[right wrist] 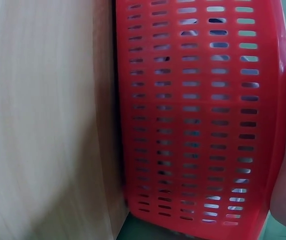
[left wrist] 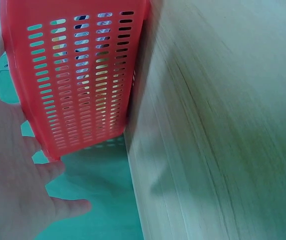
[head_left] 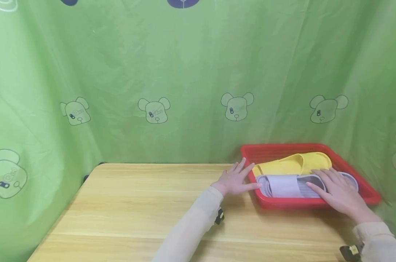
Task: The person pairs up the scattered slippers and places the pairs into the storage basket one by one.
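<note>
My left hand lies flat with straight, spread fingers against the left end wall of the red basket, and its grip is not closed around anything; in the left wrist view the slotted wall of the basket stands just beside my palm. My right hand rests with straight fingers on top of the grey slipper, pressing lightly, also with no closed grip. This slipper lies inside the basket, in the near half, with its long axis going left to right, parallel to the front edge of the table; its strap part is at the left side. The yellow slipper lies behind it, in the far half, almost parallel but a little tilted, just beside the grey one. The basket stands at the far right corner of the table, near the green curtain with bear pictures. In the right wrist view I see only the basket wall next to the wood.
</note>
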A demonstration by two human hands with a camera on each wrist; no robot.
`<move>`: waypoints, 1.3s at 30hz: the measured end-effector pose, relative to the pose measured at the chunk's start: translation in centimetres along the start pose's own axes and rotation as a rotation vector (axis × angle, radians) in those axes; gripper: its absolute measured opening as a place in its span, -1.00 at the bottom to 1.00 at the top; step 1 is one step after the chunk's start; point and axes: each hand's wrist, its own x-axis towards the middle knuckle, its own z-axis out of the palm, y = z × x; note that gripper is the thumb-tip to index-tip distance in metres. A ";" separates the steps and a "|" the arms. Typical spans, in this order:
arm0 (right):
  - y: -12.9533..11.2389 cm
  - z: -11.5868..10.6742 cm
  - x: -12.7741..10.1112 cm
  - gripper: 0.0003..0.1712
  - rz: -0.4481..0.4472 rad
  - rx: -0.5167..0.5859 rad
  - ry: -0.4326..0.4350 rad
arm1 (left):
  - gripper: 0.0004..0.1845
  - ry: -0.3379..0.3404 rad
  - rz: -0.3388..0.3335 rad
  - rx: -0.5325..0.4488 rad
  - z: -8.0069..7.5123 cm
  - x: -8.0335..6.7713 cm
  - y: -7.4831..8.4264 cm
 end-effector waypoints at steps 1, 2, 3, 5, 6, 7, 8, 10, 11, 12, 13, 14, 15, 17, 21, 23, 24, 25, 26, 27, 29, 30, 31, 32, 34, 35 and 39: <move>-0.1 -0.1 0.0 -0.29 0.007 -0.003 -0.008 | -0.14 0.000 0.000 0.000 0.0 0.0 0.0; -0.2 -0.1 0.0 -0.28 0.016 -0.006 -0.018 | -0.14 -0.001 -0.001 -0.001 0.0 -0.1 0.0; -0.3 -0.2 0.0 -0.28 0.026 -0.008 -0.028 | -0.14 -0.002 -0.001 -0.002 0.0 -0.1 0.0; -0.3 -0.2 0.1 -0.26 0.043 -0.010 -0.043 | -0.14 0.001 -0.001 -0.004 0.1 -0.1 -0.1; -0.3 -0.2 0.2 -0.24 0.053 -0.009 -0.052 | -0.14 0.002 -0.002 -0.008 0.1 -0.1 -0.1; -0.3 -0.2 0.2 -0.23 0.064 -0.008 -0.061 | -0.14 0.002 -0.003 -0.010 0.1 -0.1 -0.1; -0.3 -0.1 0.2 -0.22 0.074 -0.007 -0.070 | -0.14 0.003 -0.004 -0.013 0.1 -0.1 -0.1; -0.3 -0.1 0.3 -0.20 0.091 -0.003 -0.087 | -0.15 0.005 -0.006 -0.021 0.1 -0.1 -0.1; -0.3 -0.1 0.3 -0.19 0.097 0.000 -0.097 | -0.15 0.005 -0.008 -0.025 0.1 -0.1 -0.1; -0.3 -0.1 0.4 -0.19 0.101 0.002 -0.102 | -0.15 0.005 -0.010 -0.027 0.1 -0.1 -0.1; -0.3 -0.1 0.4 -0.18 0.103 0.002 -0.105 | -0.15 0.004 -0.012 -0.029 0.1 -0.1 -0.1; -0.2 0.0 0.3 -0.18 0.103 0.004 -0.104 | -0.15 0.003 -0.012 -0.030 0.2 -0.1 -0.1; -0.2 0.0 0.3 -0.18 0.101 0.005 -0.099 | -0.15 0.004 -0.012 -0.034 0.2 -0.1 -0.1; -0.2 0.1 0.2 -0.19 0.094 0.005 -0.084 | -0.15 0.004 -0.011 -0.038 0.2 0.0 -0.1; -0.1 0.2 0.1 -0.18 0.085 0.000 -0.047 | -0.15 0.005 -0.009 -0.045 0.3 0.0 -0.1; -0.1 0.3 0.0 -0.17 0.087 -0.002 -0.034 | -0.15 0.006 -0.008 -0.047 0.3 0.0 -0.1; -0.2 0.3 0.0 -0.17 0.088 -0.002 -0.030 | -0.15 0.006 -0.006 -0.048 0.3 0.0 -0.1; -0.2 0.3 0.0 -0.16 0.090 -0.001 -0.024 | -0.15 0.007 -0.005 -0.047 0.3 0.0 -0.1; -0.2 0.3 0.0 -0.16 0.091 -0.002 -0.018 | -0.15 0.009 -0.004 -0.048 0.3 0.0 -0.2; -0.2 0.3 0.0 -0.16 0.092 -0.001 -0.011 | -0.15 0.011 -0.003 -0.047 0.2 0.0 -0.2; -0.3 0.3 0.0 -0.15 0.097 -0.003 0.000 | -0.15 0.014 -0.003 -0.046 0.2 0.1 -0.2; -0.3 0.3 0.0 -0.15 0.099 -0.003 0.007 | -0.15 0.015 -0.002 -0.046 0.2 0.1 -0.2; -0.3 0.3 0.0 -0.15 0.100 -0.006 0.014 | -0.15 0.014 -0.002 -0.044 0.2 0.1 -0.2; -0.3 0.4 0.0 -0.14 0.101 -0.009 0.021 | -0.15 0.013 -0.002 -0.043 0.2 0.1 -0.2; -0.3 0.4 -0.1 -0.14 0.102 -0.014 0.034 | -0.14 0.010 -0.002 -0.044 0.2 0.1 -0.2; -0.3 0.4 -0.2 -0.14 0.102 -0.018 0.040 | -0.14 0.009 -0.002 -0.045 0.2 0.1 -0.2; -0.3 0.5 -0.4 -0.14 0.101 -0.036 0.049 | -0.14 0.009 -0.003 -0.045 0.3 0.0 -0.2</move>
